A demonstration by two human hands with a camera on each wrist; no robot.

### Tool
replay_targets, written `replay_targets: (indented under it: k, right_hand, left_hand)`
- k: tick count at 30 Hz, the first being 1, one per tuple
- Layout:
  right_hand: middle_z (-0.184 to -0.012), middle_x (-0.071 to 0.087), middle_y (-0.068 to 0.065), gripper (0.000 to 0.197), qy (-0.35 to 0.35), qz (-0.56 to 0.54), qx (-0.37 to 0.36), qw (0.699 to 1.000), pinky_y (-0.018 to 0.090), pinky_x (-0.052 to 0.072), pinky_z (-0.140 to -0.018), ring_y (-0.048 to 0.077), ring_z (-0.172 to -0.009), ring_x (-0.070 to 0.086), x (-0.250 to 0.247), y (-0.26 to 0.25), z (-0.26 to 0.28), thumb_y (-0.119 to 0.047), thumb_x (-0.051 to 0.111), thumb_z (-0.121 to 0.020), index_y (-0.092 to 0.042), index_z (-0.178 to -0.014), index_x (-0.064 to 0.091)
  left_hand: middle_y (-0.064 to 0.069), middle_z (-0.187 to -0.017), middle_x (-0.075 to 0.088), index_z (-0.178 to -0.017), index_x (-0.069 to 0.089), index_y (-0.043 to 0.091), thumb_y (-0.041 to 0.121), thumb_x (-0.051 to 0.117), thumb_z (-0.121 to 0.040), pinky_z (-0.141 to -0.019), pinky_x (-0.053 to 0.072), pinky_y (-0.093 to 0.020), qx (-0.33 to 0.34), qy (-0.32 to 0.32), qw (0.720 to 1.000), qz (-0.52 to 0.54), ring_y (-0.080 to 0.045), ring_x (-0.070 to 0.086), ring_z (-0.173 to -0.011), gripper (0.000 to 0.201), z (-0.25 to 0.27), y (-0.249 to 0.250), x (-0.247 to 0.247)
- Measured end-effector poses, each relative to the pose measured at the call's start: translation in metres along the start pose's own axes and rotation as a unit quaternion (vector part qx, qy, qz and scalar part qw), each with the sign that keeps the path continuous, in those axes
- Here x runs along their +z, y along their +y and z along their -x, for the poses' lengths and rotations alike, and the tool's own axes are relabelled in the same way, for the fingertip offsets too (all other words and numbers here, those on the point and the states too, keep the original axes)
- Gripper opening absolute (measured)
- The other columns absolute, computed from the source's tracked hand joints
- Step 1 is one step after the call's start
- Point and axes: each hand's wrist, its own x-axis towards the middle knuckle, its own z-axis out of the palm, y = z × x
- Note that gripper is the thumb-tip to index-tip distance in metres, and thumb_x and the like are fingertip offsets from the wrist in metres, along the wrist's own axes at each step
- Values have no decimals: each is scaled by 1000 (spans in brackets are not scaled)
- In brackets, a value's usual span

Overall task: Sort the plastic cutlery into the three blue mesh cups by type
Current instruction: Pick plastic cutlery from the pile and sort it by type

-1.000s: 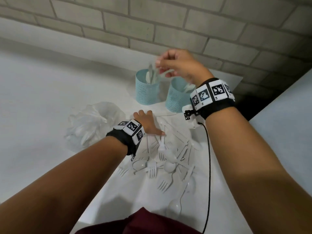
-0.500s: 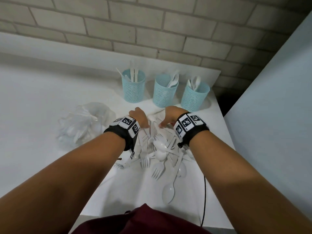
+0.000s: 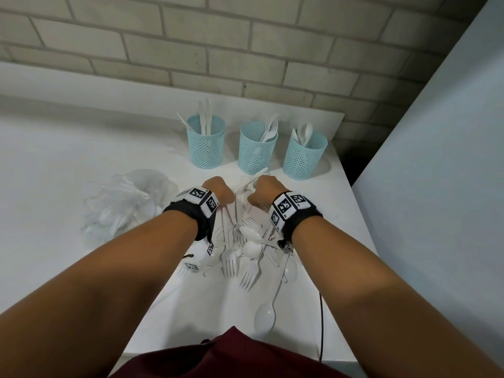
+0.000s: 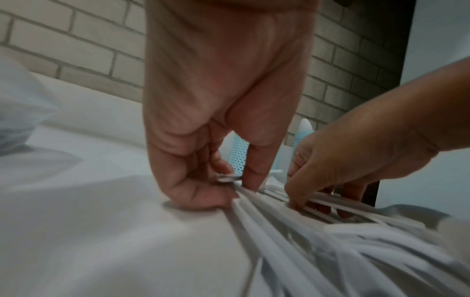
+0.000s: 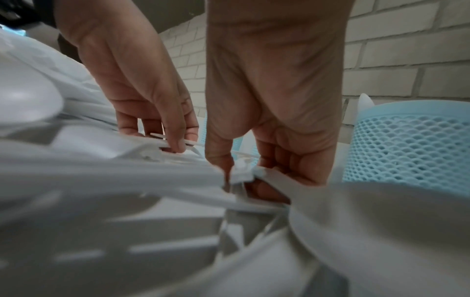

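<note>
Both hands (image 3: 218, 190) stayed down; wrist views show pinched handles (image 4: 244, 193).

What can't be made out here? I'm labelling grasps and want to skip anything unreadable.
- Head view: both hands' fingers, hidden behind left hand and right hand.
- Wrist views: type of piece each hand pinches in the cutlery pile, blurred.
- Plastic bag contents: too hazy.
</note>
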Motion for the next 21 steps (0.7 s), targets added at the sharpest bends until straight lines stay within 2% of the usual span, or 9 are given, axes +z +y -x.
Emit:
replay_targets:
  k: [3,5,6,8,10,13,17,19,21]
  right_hand:
    - [-84,53,6,17,3,-16,-3,1000,25,41,-62,26,-84,57,-2,0,-2,-19,62,-81,-5,-90,56]
    - [-81,52,6,19,-8,-38,-2,999,25,40,-58,23,-80,54,-5,1,-2,-19,63,-82,-6,-89,51]
    - [-76,52,4,18,-21,-55,2,998,23,38,-54,21,-75,54,-7,1,-2,-19,63,-82,-7,-85,50]
    - [-61,53,2,21,-51,-90,8,995,22,34,-46,14,-55,52,-11,3,-5,-20,62,-84,-8,-71,51]
    - [-46,54,2,31,-77,-103,5,992,21,33,-43,9,-34,46,-13,5,-8,-24,58,-86,-8,-61,52]
    - [-50,54,7,33,-110,-150,-6,982,24,36,-48,14,-37,44,-16,7,-10,-22,45,-89,-4,-64,55]
    - [-65,54,9,14,-124,-379,38,916,23,47,-45,16,-47,53,-14,6,-7,-9,39,-95,-6,-85,48]
    - [-63,51,7,4,-131,-362,14,923,21,45,-41,13,-43,51,-10,6,-8,-9,48,-93,-5,-92,50]
    - [-58,49,4,13,-142,-290,-12,946,14,36,-35,8,-34,46,-10,6,-4,-17,60,-90,-8,-87,51]
  left_hand:
    - [-12,-70,58,-86,55,2,1,57,-82,-78,55,-36,-14,-29,992,124,-24,58,-66,5,-4,-2,2]
    - [-7,-70,56,-76,53,7,1,61,-84,-83,56,-37,-11,-39,982,184,-21,59,-71,13,-2,-1,1]
    - [-6,-72,56,-74,53,8,1,63,-84,-80,56,-34,-9,-45,977,210,-19,58,-73,16,-1,-2,1]
    - [-5,-72,54,-75,52,8,2,65,-83,-68,52,-25,-18,-52,966,254,-14,54,-69,17,2,-1,0]
    - [-7,-72,54,-81,55,8,2,67,-82,-64,46,-21,-18,-54,960,273,-14,52,-70,13,0,-3,1]
    - [-8,-70,55,-87,59,4,-4,65,-82,-63,43,-22,-19,-55,953,296,-16,50,-69,11,0,-7,-1]
    - [-5,-62,49,-75,55,8,-2,65,-84,-61,47,-20,-20,-54,935,350,-12,48,-59,16,3,-10,-8]
    - [-6,-65,53,-77,55,7,0,65,-84,-53,51,-17,-13,-57,924,378,-12,52,-60,14,4,-13,-10]
    - [-7,-70,57,-77,54,8,2,66,-84,-55,53,-18,-6,-56,914,402,-13,55,-64,15,3,-17,-10]
